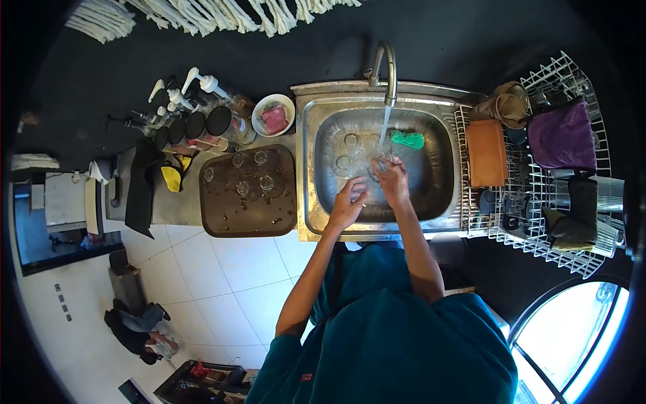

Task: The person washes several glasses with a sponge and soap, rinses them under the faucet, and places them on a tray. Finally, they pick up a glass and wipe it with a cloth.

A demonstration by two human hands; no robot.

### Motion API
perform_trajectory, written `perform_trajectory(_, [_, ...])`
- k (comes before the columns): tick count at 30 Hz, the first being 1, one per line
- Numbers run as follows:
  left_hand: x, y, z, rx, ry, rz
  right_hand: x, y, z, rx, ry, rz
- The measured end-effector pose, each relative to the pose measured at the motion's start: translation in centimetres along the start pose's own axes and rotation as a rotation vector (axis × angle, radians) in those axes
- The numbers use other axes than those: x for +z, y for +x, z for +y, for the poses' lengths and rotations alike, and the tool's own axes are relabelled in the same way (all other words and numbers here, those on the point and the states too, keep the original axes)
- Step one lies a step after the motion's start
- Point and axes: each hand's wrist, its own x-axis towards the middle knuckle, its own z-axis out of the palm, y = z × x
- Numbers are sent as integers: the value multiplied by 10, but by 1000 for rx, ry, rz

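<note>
Water runs from the metal faucet (pixel 385 64) into the steel sink (pixel 437 202). My right hand (pixel 393 182) is closed around a small clear glass (pixel 381 163), just below the stream. To its left my left hand (pixel 348 205) hovers over the basin, fingers curved and apart, with nothing visible in it. More clear glasses (pixel 343 165) stand in the sink on the left side, partly blurred by the water. A green scrubbing sponge (pixel 408 139) lies at the back right of the basin.
Left of the sink, a brown tray (pixel 222 222) holds several small wet glasses. Behind it stand a white bowl (pixel 288 108) with a pink sponge (pixel 274 119) and pump bottles (pixel 208 84). A white wire rack (pixel 518 232) with cloths is at right. A person (pixel 138 326) is far left.
</note>
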Motion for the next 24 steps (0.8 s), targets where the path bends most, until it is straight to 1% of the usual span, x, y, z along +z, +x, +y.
perform_trajectory(2, [-3,-2,-8,8,8,-3,-2,4,-2,100,124,-27])
perform_trajectory(3, [-5,-3,-13,0,9,-8,1,5,-5,101,124,-31])
perform_trajectory(5, [-8,-8,-23,-12,11,-11,6,5,-9,210,242,-97])
perform_trajectory(7, [-15,-13,-20,-54,-12,-13,9,7,-7,224,262,-121])
perform_trajectory(9, [-23,-21,-23,-50,-16,-2,10,10,-4,239,282,-147])
perform_trajectory(12, [-40,-35,-33,-39,-32,32,10,8,4,282,333,-111])
perform_trajectory(14, [-54,-45,-38,-58,-66,59,13,8,6,273,371,-31])
perform_trajectory(16, [-69,-55,-48,-65,-113,93,7,14,12,285,350,-43])
perform_trajectory(18, [-89,-64,-56,-109,-187,84,7,19,18,243,336,-136])
perform_trajectory(19, [-98,-69,-58,-85,-173,107,8,20,19,224,331,-194])
perform_trajectory(20, [-106,-74,-61,-87,-180,84,9,20,22,206,327,-177])
perform_trajectory(22, [-122,-74,-63,-110,-184,109,16,24,26,154,312,-15])
perform_trajectory(24, [-135,-78,-62,-100,-174,80,22,18,29,145,324,-19])
